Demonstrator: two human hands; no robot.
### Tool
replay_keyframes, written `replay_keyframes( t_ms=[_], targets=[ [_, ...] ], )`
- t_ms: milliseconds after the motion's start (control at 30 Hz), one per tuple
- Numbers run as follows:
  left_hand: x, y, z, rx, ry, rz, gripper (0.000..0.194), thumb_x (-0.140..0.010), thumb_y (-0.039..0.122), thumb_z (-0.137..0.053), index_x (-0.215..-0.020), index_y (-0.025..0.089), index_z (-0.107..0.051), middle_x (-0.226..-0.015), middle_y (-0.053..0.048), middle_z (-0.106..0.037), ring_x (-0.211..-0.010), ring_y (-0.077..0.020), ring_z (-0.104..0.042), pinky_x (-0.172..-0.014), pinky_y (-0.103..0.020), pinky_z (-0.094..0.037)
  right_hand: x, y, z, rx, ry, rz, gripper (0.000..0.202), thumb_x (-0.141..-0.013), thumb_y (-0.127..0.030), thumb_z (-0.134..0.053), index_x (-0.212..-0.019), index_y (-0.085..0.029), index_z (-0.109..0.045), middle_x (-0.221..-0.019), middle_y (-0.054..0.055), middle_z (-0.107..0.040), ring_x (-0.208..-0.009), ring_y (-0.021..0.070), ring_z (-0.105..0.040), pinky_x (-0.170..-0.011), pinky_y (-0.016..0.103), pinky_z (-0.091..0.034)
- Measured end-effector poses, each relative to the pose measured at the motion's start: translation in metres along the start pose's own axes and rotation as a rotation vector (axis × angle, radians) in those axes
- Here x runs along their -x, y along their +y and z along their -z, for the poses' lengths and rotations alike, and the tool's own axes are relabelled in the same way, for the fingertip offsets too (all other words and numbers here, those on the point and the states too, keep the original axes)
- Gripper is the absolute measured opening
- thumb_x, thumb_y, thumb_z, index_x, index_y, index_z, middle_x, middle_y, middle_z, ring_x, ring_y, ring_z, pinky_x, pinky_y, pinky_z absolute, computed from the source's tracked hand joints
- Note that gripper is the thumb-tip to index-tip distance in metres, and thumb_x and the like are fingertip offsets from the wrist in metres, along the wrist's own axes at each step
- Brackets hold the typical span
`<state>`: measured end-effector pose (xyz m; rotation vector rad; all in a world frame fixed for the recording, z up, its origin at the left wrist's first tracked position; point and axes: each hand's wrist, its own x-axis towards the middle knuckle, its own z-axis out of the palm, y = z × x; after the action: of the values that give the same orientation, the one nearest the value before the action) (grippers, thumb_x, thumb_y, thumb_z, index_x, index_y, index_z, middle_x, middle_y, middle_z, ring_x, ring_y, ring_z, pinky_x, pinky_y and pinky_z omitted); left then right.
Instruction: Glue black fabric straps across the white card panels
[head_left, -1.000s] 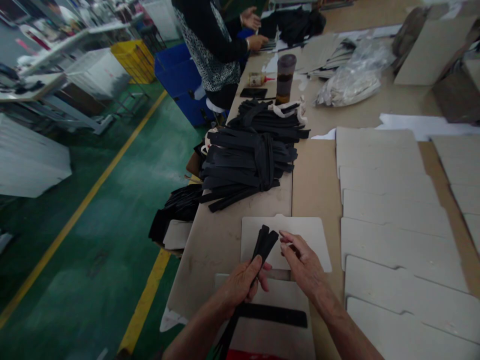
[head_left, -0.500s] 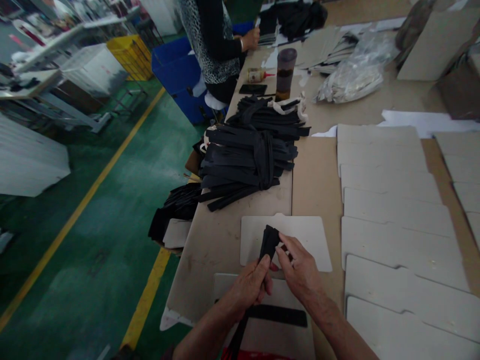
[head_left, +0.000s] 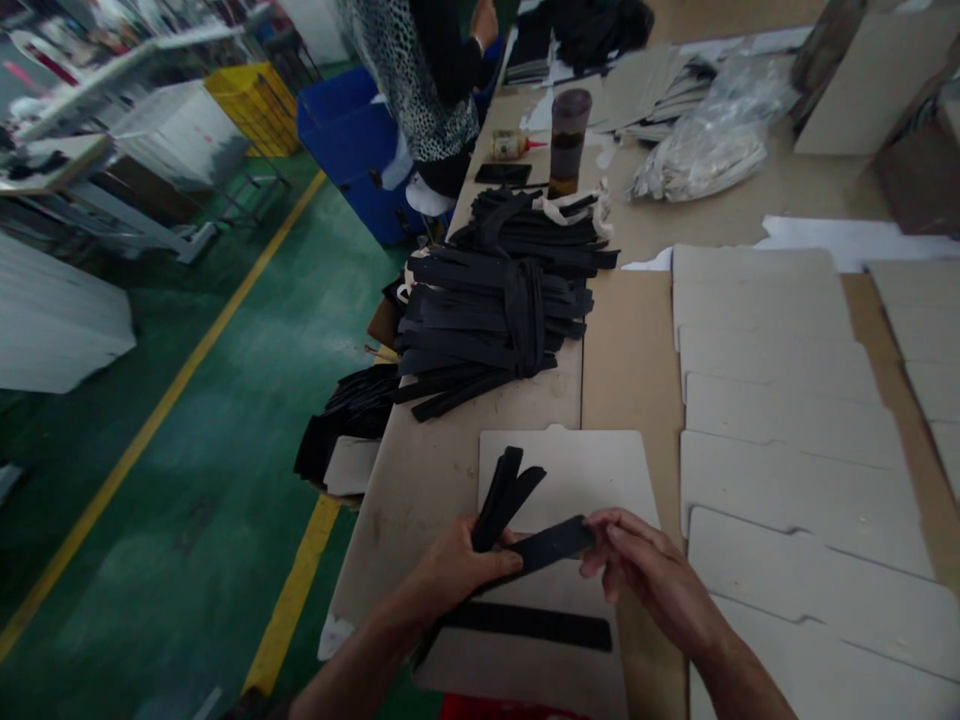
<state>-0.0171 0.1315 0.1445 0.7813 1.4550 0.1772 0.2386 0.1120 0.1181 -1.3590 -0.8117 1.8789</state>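
Note:
My left hand point(head_left: 472, 565) is closed around several black fabric strips point(head_left: 504, 500), whose ends fan out above the thumb. One black strip point(head_left: 555, 543) slants away from the bunch to the right, and my right hand point(head_left: 630, 555) pinches its far end between thumb and fingers. Beneath the hands lies a beige board point(head_left: 555, 665) with another black strip point(head_left: 529, 622) lying flat across it. A second beige board point(head_left: 592, 465) with a small tab on its top edge lies just beyond. My left hand partly hides the lower ends of the held strips.
Tied bundles of black strips point(head_left: 480, 320) lie farther up the table. Overlapping beige boards point(head_left: 787, 400) form rows on the right. A brown-tinted bottle point(head_left: 568, 140), a phone point(head_left: 504, 174) and a plastic bag point(head_left: 705, 150) stand or lie beyond. Another person point(head_left: 420, 80) is at the table's far left.
My right hand has moved right and down, drawing one strip out sideways from the bunch. My left hand has shifted left, and the bunch has fanned apart. The other person's hand has lifted off the table.

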Motion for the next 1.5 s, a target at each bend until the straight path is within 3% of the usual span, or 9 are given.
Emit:
replay_keyframes(
  t_ms=[67,167,300,400,467,600,800,967,1500],
  targets=[
    [0.001,0.001,0.001,-0.134,0.015,-0.07,0.03,-0.067,0.038,-0.076,-0.086,0.016,-0.068,-0.07,0.003,-0.061,-0.066,-0.0134,-0.054,-0.059,-0.022,-0.039,0.007,0.006,-0.002,-0.135,-0.07,-0.114,0.043,-0.087,-0.059,-0.057,-0.1,-0.02,-0.065,-0.075,0.007,-0.068,-0.064,0.0177,-0.06,-0.054,0.028,-0.043],
    [0.003,0.003,-0.001,-0.212,-0.033,-0.104,0.025,-0.069,0.035,-0.074,-0.085,0.016,-0.069,-0.07,0.004,-0.06,-0.067,-0.0139,-0.055,-0.058,-0.021,-0.038,0.01,0.012,-0.004,-0.097,-0.031,-0.128,0.037,-0.076,-0.053,-0.073,-0.088,-0.018,-0.066,-0.068,0.004,-0.067,-0.059,0.0145,-0.056,-0.055,0.026,-0.042],
    [0.006,0.003,0.006,-0.276,-0.198,-0.069,0.031,-0.061,0.028,-0.078,-0.089,0.018,-0.071,-0.076,0.004,-0.065,-0.071,-0.0161,-0.06,-0.058,-0.021,-0.04,0.004,0.014,0.008,0.063,0.191,-0.057,0.027,-0.065,-0.04,-0.08,-0.073,-0.019,-0.066,-0.063,-0.002,-0.06,-0.063,0.0129,-0.053,-0.06,0.025,-0.041],
    [0.003,-0.003,0.021,-0.35,-0.245,-0.005,0.029,-0.065,0.03,-0.072,-0.091,0.018,-0.072,-0.073,0.002,-0.067,-0.067,-0.0172,-0.061,-0.054,-0.021,-0.04,-0.001,0.015,0.027,0.117,0.354,-0.019,0.037,-0.061,-0.038,-0.078,-0.094,-0.023,-0.072,-0.07,-0.004,-0.059,-0.068,0.0136,-0.053,-0.063,0.026,-0.042],
    [-0.003,-0.005,0.031,-0.36,-0.193,0.025,0.027,-0.069,0.034,-0.069,-0.089,0.016,-0.072,-0.066,0.002,-0.065,-0.061,-0.0167,-0.059,-0.052,-0.022,-0.04,-0.006,0.016,0.037,0.168,0.387,-0.045,0.048,-0.06,-0.041,-0.076,-0.104,-0.023,-0.072,-0.072,-0.004,-0.059,-0.069,0.0147,-0.053,-0.063,0.027,-0.042],
    [-0.021,-0.001,0.044,-0.343,0.006,-0.055,0.026,-0.069,0.039,-0.068,-0.081,0.016,-0.07,-0.063,0.001,-0.065,-0.063,-0.018,-0.061,-0.058,-0.024,-0.041,-0.021,0.024,0.048,0.276,0.435,-0.049,0.05,-0.063,-0.051,-0.07,-0.101,-0.019,-0.073,-0.068,-0.002,-0.059,-0.063,0.0153,-0.05,-0.061,0.03,-0.04],
    [-0.053,0.008,0.04,-0.29,0.242,-0.133,0.025,-0.064,0.033,-0.066,-0.082,0.016,-0.071,-0.064,0.0,-0.069,-0.073,-0.0232,-0.066,-0.07,-0.029,-0.045,-0.05,0.035,0.054,0.471,0.671,0.066,0.052,-0.067,-0.056,-0.062,-0.101,-0.018,-0.069,-0.072,-0.001,-0.061,-0.062,0.0177,-0.054,-0.062,0.033,-0.043],
    [-0.065,0.002,0.031,-0.262,0.307,-0.131,0.034,-0.067,0.034,-0.066,-0.095,0.015,-0.069,-0.062,0.001,-0.068,-0.071,-0.0234,-0.067,-0.07,-0.03,-0.046,-0.059,0.037,0.055,0.552,0.738,0.074,0.05,-0.067,-0.054,-0.06,-0.101,-0.018,-0.069,-0.076,0.003,-0.066,-0.071,0.0226,-0.06,-0.07,0.036,-0.045],
    [-0.076,-0.003,0.021,-0.221,0.375,-0.163,0.032,-0.073,0.035,-0.068,-0.097,0.014,-0.072,-0.061,0.002,-0.062,-0.063,-0.0174,-0.06,-0.063,-0.026,-0.045,-0.063,0.044,0.055,0.613,0.798,0.08,0.04,-0.076,-0.049,-0.057,-0.101,-0.02,-0.067,-0.08,0.005,-0.07,-0.071,0.0224,-0.063,-0.069,0.036,-0.048]
  ],
)
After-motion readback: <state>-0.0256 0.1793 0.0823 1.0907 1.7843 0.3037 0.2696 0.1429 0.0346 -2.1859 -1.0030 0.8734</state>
